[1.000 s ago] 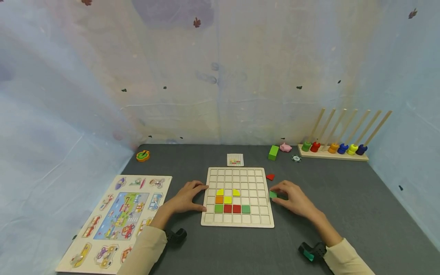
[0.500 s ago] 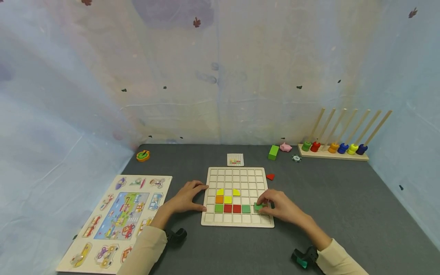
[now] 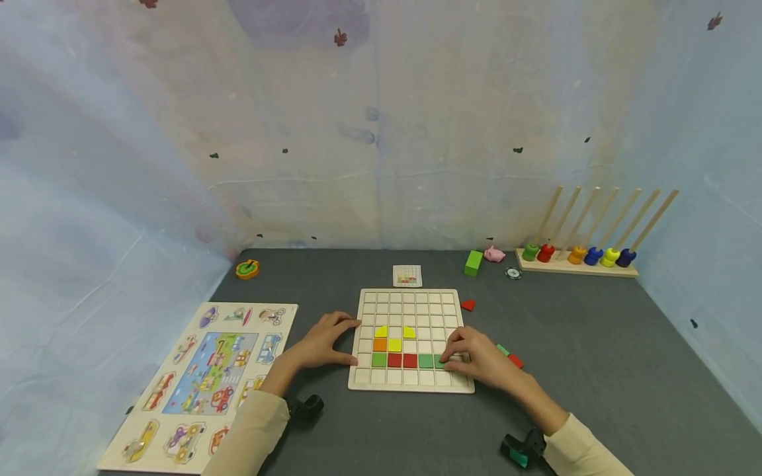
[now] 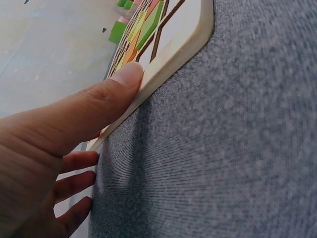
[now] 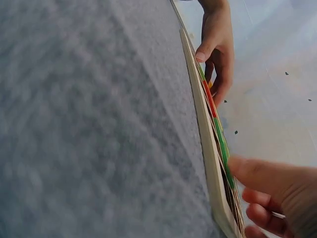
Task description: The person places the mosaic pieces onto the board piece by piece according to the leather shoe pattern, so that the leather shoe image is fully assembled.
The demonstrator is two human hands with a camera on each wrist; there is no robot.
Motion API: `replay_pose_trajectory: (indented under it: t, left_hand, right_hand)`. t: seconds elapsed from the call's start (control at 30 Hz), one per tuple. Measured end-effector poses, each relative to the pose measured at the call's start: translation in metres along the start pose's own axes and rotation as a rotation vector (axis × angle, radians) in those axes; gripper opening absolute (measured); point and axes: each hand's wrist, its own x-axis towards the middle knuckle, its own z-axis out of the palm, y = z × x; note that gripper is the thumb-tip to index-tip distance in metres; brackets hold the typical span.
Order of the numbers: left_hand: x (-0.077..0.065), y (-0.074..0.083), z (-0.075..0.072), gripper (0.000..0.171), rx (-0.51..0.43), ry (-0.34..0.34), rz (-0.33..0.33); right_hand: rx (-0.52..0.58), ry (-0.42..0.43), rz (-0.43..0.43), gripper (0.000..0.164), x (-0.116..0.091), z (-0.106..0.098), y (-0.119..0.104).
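Note:
A wooden grid board [image 3: 411, 383] lies flat at the table's middle, with green, red, orange and yellow tiles in some cells. Its lower coloured row includes a green square tile [image 3: 425, 361]; in the cell to the right is another green square tile [image 3: 439, 362], partly covered by my right hand [image 3: 479, 357], whose thumb and index finger pinch it. My left hand [image 3: 324, 344] steadies the board's left side, fingers spread, and in the left wrist view the thumb [image 4: 128, 75] rests on the rim. A small pattern card [image 3: 407, 276] lies just beyond the board.
A vehicle puzzle board [image 3: 286, 314] lies at left. A red triangle piece [image 3: 468, 305] sits beside the grid; a red piece [image 3: 516, 361] and a green piece [image 3: 503, 349] lie behind my right hand. A green block [image 3: 473, 263], pink pig [image 3: 494, 254] and peg stand [image 3: 577, 266] are at back right.
My right hand has carried the green square tile from beside the board's right edge leftward onto the grid, into the lower coloured row. The left hand has stayed at the board's edge.

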Motion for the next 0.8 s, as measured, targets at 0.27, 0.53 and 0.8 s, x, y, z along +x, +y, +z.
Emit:
replay_pose_trajectory:
  t: [0.27,0.53,0.8]
  left_hand:
    - [0.000,-0.002,0.001,0.079,0.007,-0.005,0.002]
    - [0.001,-0.002,0.001,0.079,0.003,-0.004,0.001]
    - [0.000,-0.002,0.000,0.079,0.000,-0.002,0.002]
  right_hand:
    - [-0.047,0.015,0.035,0.016,-0.004,-0.006,0.002]
    - [-0.132,0.063,0.173,0.032,-0.022,-0.035,0.021]
    - [-0.164,0.009,0.297,0.038,-0.040,-0.052,0.030]
